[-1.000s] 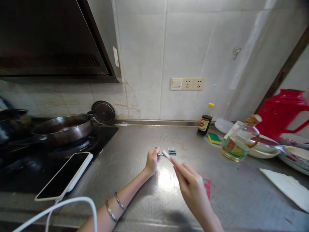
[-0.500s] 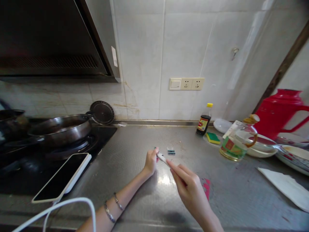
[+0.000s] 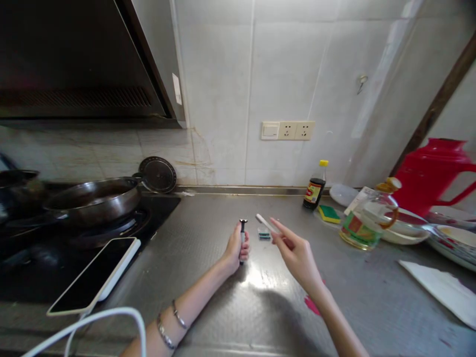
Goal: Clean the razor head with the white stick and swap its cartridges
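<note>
My left hand [image 3: 234, 250] is wrapped round the handle of a razor [image 3: 242, 237], its dark head pointing up and away from me. To the right, my right hand [image 3: 295, 255] pinches one end of a slim white stick [image 3: 265, 222], whose exact kind I cannot make out. The index finger stretches out above the stick, which is apart from the razor. Just under the stick, a small clear case with dark teal razor blade cartridges [image 3: 264, 235] lies on the steel counter [image 3: 208, 223].
A phone [image 3: 96, 275] with a white cable [image 3: 122, 311] lies at the left, beside the stove with a pan [image 3: 96, 201]. Along the right stand a soy sauce bottle [image 3: 314, 191], a sponge [image 3: 329, 214], an oil jug [image 3: 364, 225] and a red thermos [image 3: 431, 173]. Something pink [image 3: 311, 305] lies near my right forearm.
The white stick has moved away from the razor, up and to the right, with my right hand. The razor now stands more upright in my left hand, its head in view.
</note>
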A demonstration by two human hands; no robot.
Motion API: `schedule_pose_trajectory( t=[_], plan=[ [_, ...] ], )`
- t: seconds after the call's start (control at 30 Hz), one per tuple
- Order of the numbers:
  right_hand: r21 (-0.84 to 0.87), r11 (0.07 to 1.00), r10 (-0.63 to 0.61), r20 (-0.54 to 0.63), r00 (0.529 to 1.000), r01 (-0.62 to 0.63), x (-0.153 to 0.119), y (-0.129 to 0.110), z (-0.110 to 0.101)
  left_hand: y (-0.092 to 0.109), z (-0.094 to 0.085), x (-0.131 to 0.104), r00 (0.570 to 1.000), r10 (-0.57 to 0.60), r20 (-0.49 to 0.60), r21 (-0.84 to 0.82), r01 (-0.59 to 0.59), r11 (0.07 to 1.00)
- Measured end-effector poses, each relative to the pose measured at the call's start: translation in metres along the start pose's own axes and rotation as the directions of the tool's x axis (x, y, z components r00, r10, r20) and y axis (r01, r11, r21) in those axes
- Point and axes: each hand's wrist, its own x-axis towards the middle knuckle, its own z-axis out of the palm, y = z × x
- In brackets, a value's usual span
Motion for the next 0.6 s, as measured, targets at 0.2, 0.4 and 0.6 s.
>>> schedule_pose_trajectory(
  t=[0.2,0.4,0.6],
  plan=[
    [-0.092,0.984,-0.13,0.202,0.971,0.151,0.047,0.039,0.01,0.001,-0.002,0.0,0.98,-0.188,0.065,-0.072,0.193,0.979],
    [-0.121,0.971,-0.16,0.316,0.935,0.206,0.053,0.061,0.026,0.001,-0.006,0.003,0.973,-0.215,0.084,-0.188,0.227,0.955],
    [-0.21,0.96,-0.093,0.379,0.921,0.183,0.045,0.07,0.028,0.002,-0.003,0.001,0.97,-0.226,0.093,-0.251,0.243,0.937]
  ],
)
